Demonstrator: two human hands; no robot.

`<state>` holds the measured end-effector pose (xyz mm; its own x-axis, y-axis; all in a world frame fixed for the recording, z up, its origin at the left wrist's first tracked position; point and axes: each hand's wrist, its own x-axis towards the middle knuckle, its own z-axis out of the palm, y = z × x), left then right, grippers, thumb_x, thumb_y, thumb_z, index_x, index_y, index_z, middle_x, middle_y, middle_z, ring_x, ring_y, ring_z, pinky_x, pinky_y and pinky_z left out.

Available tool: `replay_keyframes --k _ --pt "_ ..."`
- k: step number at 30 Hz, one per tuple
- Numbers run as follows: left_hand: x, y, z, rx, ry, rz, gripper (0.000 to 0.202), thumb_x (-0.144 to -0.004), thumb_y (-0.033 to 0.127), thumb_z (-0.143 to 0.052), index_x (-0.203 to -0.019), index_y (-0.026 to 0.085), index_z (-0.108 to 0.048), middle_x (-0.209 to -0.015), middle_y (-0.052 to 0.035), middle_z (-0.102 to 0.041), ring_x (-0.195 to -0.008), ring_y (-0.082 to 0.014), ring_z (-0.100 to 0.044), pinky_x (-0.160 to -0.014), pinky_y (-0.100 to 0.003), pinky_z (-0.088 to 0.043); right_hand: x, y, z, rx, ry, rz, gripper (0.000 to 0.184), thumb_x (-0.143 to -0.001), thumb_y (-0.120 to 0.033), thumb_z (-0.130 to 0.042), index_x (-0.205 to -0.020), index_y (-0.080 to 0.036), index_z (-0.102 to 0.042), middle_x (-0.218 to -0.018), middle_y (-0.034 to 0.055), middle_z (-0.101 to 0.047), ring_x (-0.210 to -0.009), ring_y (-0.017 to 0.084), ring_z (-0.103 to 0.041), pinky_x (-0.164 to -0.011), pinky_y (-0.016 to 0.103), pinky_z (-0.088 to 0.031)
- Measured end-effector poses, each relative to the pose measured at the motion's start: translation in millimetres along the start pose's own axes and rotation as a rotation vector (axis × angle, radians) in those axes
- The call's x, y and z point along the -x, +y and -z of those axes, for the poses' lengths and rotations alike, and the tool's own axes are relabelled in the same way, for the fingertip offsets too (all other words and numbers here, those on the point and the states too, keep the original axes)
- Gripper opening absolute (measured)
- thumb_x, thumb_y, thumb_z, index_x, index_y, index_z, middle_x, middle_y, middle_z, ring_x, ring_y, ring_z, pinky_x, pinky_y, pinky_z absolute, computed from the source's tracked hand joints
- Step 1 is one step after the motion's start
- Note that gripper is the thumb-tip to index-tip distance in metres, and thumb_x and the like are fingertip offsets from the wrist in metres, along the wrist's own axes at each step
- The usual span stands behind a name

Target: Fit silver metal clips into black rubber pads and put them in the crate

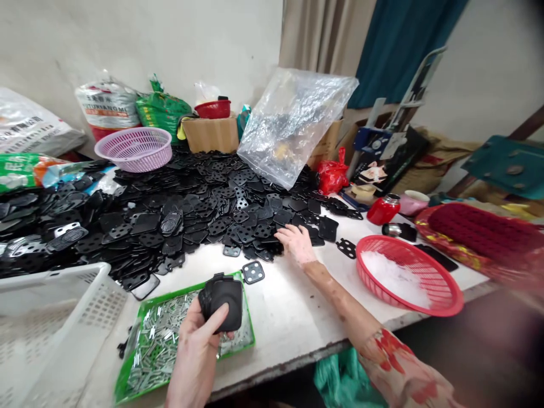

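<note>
My left hand is closed around a stack of black plastic plates, held just above a green tray filled with several small metal pins. My right hand reaches forward with fingers spread flat on the near edge of a big pile of black plastic plates that covers the back of the white table. One loose black plate with holes lies between the tray and the pile.
A white perforated basket stands at the front left. A red basket with white bits sits at the right, beside a red jar. A pink basket, sacks, a clear plastic bag and boxes line the back.
</note>
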<state>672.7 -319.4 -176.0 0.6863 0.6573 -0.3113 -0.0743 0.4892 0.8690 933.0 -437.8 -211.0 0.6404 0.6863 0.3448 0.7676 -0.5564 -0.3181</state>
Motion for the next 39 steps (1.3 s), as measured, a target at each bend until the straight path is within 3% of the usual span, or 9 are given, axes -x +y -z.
replay_keyframes --k 3,7,11,15,18,23,30,34,39 --pt "-2 3 1.9 0.06 0.038 -0.006 0.049 -0.067 0.025 -0.082 -0.114 0.022 -0.067 -0.108 -0.0054 -0.07 -0.083 -0.0178 -0.064 -0.06 -0.024 -0.052 0 4 10 -0.11 0.098 -0.021 0.028 -0.091 -0.015 -0.046 -0.101 -0.022 -0.071 -0.113 0.0086 -0.07 -0.115 0.026 -0.056 -0.102 0.045 -0.035" --pt "-4 -2 1.4 0.116 0.02 0.024 0.046 -0.067 0.022 -0.082 -0.112 0.021 -0.07 -0.104 -0.0065 -0.071 -0.081 -0.0189 -0.065 -0.059 -0.027 -0.053 16 -16 28 -0.321 0.188 -0.083 0.03 -0.093 -0.028 -0.043 -0.107 -0.018 -0.068 -0.093 0.0071 -0.072 -0.079 0.02 -0.065 -0.068 0.03 -0.052" --pt "-1 -6 -2.4 0.129 -0.008 0.004 0.042 -0.066 0.022 -0.082 -0.106 0.017 -0.073 -0.1 -0.009 -0.073 -0.082 -0.0221 -0.066 -0.059 -0.029 -0.054 44 -59 52 -0.914 -0.037 -0.158 0.03 -0.087 -0.031 -0.055 -0.11 -0.016 -0.067 -0.078 0.0018 -0.068 -0.053 0.012 -0.054 -0.042 0.021 -0.042" --pt "12 -6 -8.0 0.177 -0.073 0.014 0.04 -0.069 0.019 -0.08 -0.108 0.018 -0.073 -0.104 -0.0081 -0.073 -0.1 -0.0254 -0.066 -0.078 -0.032 -0.054 59 -97 66 -0.978 -0.275 0.122 0.018 -0.087 -0.026 -0.063 -0.098 -0.02 -0.074 -0.082 0.0026 -0.07 -0.068 0.014 -0.06 -0.057 0.023 -0.049" --pt "24 -7 -8.2 0.257 -0.062 0.096 0.041 -0.072 0.023 -0.078 -0.113 0.02 -0.071 -0.109 -0.0075 -0.072 -0.106 -0.0261 -0.064 -0.084 -0.034 -0.053 62 -112 63 -0.828 -0.2 0.319 0.019 -0.09 -0.027 -0.063 -0.105 -0.022 -0.074 -0.092 0.0047 -0.069 -0.084 0.017 -0.063 -0.072 0.027 -0.051" --pt "46 -11 0.3 0.34 -0.098 0.148 0.046 -0.08 0.031 -0.074 -0.124 0.022 -0.062 -0.113 -0.0087 -0.07 -0.098 -0.0232 -0.065 -0.078 -0.034 -0.054 74 -122 50 -0.803 -0.055 0.421 0.029 -0.088 -0.024 -0.067 -0.117 -0.022 -0.068 -0.107 0.007 -0.065 -0.094 0.017 -0.062 -0.083 0.028 -0.05" --pt "74 -24 12.2 0.301 -0.135 0.134 0.03 -0.081 0.032 -0.073 -0.106 0.016 -0.066 -0.09 -0.0066 -0.067 -0.069 -0.0158 -0.059 -0.056 -0.03 -0.049 103 -141 40 -0.94 -0.023 0.142 0.027 -0.084 -0.025 -0.069 -0.111 -0.021 -0.07 -0.097 0.0044 -0.067 -0.072 0.014 -0.059 -0.066 0.025 -0.051" --pt "87 -25 16.3 0.271 -0.131 0.095 0.023 -0.08 0.031 -0.074 -0.095 0.015 -0.068 -0.083 -0.0053 -0.066 -0.065 -0.0145 -0.057 -0.053 -0.028 -0.046 115 -149 37 -0.997 -0.085 0.066 0.018 -0.086 -0.028 -0.067 -0.097 -0.018 -0.075 -0.089 0.0047 -0.07 -0.082 0.018 -0.064 -0.073 0.027 -0.051" --pt "99 -27 8.6 0.342 -0.106 0.081 0.025 -0.083 0.029 -0.07 -0.105 0.018 -0.068 -0.101 -0.0084 -0.07 -0.09 -0.0211 -0.064 -0.075 -0.035 -0.054 132 -157 23 -1.038 0.126 0.068 0.016 -0.091 -0.027 -0.06 -0.095 -0.018 -0.073 -0.089 0.0056 -0.069 -0.081 0.018 -0.064 -0.074 0.028 -0.05"
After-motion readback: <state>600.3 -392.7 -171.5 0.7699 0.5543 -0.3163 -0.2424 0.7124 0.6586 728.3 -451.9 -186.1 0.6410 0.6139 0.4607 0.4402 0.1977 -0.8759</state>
